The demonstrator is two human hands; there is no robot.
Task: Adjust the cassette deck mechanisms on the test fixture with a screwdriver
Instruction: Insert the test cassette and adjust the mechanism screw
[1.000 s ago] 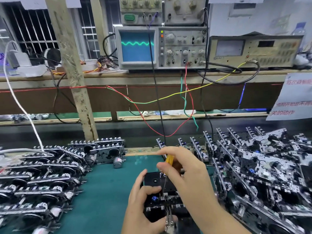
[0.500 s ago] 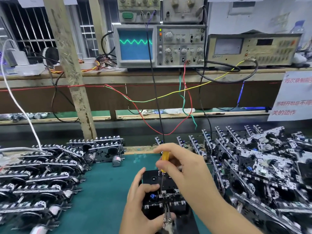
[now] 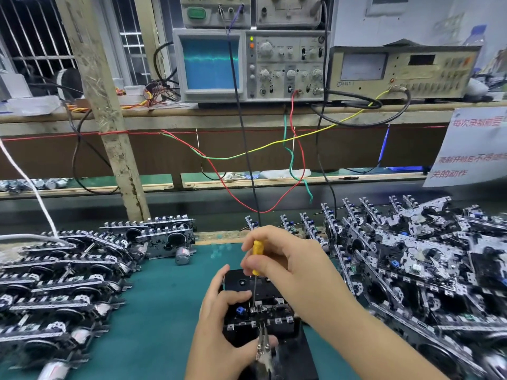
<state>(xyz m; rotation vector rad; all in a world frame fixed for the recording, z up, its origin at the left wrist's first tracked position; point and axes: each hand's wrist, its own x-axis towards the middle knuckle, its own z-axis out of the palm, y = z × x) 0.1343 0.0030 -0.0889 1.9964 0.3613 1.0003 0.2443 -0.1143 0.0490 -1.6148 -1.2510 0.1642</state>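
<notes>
Head view finds your right hand [image 3: 285, 267] pinching the yellow screwdriver [image 3: 257, 256], tip down in the cassette deck mechanism [image 3: 263, 311] your left hand [image 3: 219, 322] grips on the test fixture [image 3: 296, 357] (adjustment apparently under way, many stacked mechanisms [image 3: 411, 256] seemingly left).

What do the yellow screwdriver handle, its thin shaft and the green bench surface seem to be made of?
Yellow screwdriver handle: probably plastic, judging by its even bright colour with a soft sheen. Thin shaft: apparently bare metal, grey and slender. Green bench surface: seemingly a rubber or vinyl mat, with a flat matte teal finish and no grain; the exact kind cannot be told.
</notes>
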